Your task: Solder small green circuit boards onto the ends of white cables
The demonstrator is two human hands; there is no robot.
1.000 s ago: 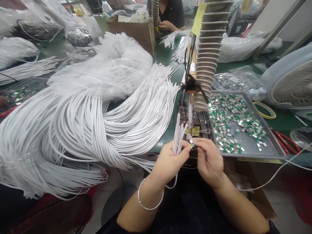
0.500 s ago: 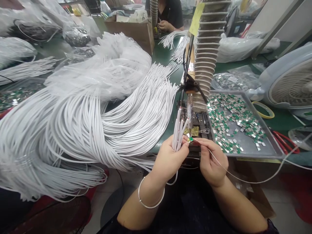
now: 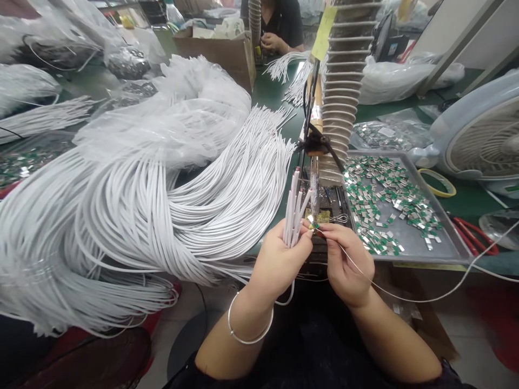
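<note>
My left hand is closed around several white cables whose ends point up. At its thumb and fingertip sits a small green circuit board with a metal part. My right hand pinches a thin solder wire, its tip at the board. Directly above, a fixed soldering iron points down with its tip close to or touching the board; which one I cannot tell. A dark holder with a yellow sponge lies behind the fingers.
A big bundle of white cables covers the left. To the right stand a grey tray of small boards, red-handled pliers, a tape roll and a fan. A ribbed hose hangs behind the iron. A co-worker sits opposite.
Both hands have shifted slightly left and up, bringing the board closer beneath the iron's tip. The right hand has moved nearer the left. The grips stay the same.
</note>
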